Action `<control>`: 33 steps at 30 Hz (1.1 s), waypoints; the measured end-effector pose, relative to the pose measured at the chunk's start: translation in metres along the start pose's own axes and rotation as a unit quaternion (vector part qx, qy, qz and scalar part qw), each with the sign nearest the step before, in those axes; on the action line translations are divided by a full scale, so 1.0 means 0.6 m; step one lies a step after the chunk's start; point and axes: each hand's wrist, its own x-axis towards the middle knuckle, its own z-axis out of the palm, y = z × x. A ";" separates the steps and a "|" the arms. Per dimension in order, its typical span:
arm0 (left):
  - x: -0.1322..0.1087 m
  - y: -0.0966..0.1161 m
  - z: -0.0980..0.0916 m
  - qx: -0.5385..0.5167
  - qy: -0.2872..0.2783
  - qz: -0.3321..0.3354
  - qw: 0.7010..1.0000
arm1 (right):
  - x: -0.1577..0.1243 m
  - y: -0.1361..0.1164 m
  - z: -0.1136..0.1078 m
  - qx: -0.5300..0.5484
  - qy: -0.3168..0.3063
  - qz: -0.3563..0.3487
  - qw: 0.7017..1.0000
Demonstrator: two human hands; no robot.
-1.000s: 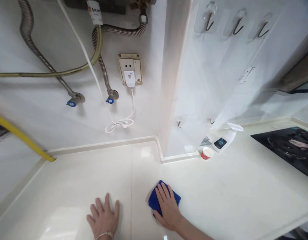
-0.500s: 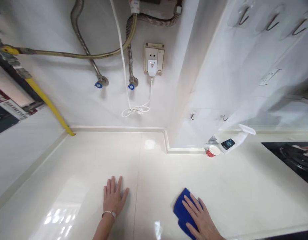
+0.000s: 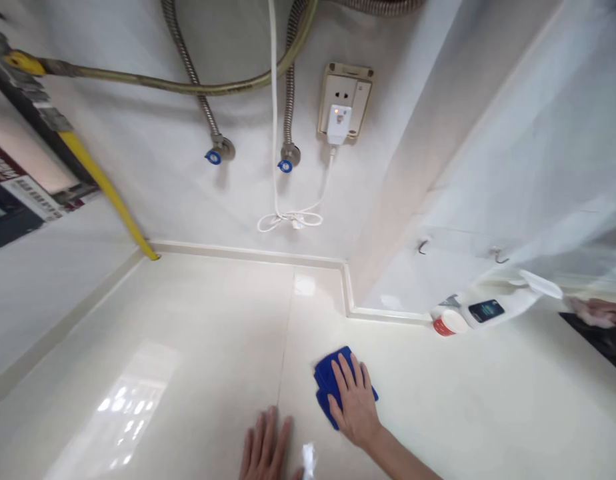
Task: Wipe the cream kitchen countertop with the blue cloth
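Observation:
My right hand (image 3: 357, 408) lies on a blue cloth (image 3: 328, 377), pressing it to the pale, glossy countertop (image 3: 213, 320). Its fingers are stretched out and somewhat apart over the folded cloth, whose edges stick out past them on the left and right. To the left, my left hand (image 3: 266, 448) is at the bottom edge of the view, with its fingers extended flat over the counter near the seam. It holds nothing that I can see, and its wrist is cut off by the frame.
By the wall corner stand a red and white cup (image 3: 450, 323) and a white spray bottle (image 3: 508, 305). Another person's hand (image 3: 608, 309) shows over a black hob (image 3: 598, 340). A yellow pipe (image 3: 108, 190) meets the counter at left. A plugged-in cord (image 3: 275, 133) hangs above.
My right hand and the blue cloth have moved together up and to the left. My left hand has shifted right and lower, partly out of view. The camera view has shifted closer to the wall.

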 end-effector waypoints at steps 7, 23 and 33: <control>0.081 -0.203 -0.070 -0.004 -0.039 -0.228 0.973 | 0.183 -0.016 0.009 0.013 -0.007 -0.002 1.000; 0.166 -0.307 -0.112 0.071 0.009 -0.419 0.905 | 0.553 -0.025 0.005 -0.024 -0.015 0.205 0.978; 0.164 -0.299 -0.115 0.069 0.009 -0.421 0.904 | 0.584 -0.167 0.018 0.008 -0.029 0.054 0.998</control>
